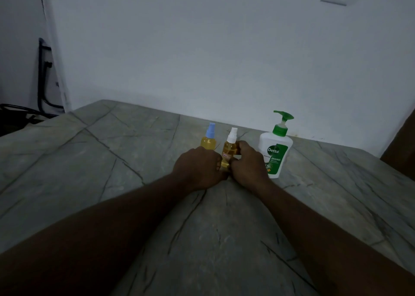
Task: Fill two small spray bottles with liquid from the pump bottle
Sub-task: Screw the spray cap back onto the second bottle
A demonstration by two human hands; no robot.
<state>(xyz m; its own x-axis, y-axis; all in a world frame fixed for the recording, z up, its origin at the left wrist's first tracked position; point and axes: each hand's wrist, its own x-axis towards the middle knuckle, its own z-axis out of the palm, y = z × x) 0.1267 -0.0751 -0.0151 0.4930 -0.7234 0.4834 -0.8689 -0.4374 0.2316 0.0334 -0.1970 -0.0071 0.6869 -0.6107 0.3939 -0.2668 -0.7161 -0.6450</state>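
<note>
Both hands meet on the white-capped spray bottle [230,147]. Left hand [198,166] curls round its lower part, right hand [247,162] wraps the body, fingers [242,145] just under the cap. Bottle upright, amber liquid inside, small reddish label, unreadable. Blue-capped spray bottle [208,139] stands just left of it, also amber, partly behind the left hand. Pump bottle [277,148] to the right, beside the right hand: white, green pump, label reads "Dettol", "ORIGINAL". All three sit near the bench's [89,172] far edge, by the white wall [202,49].
</note>
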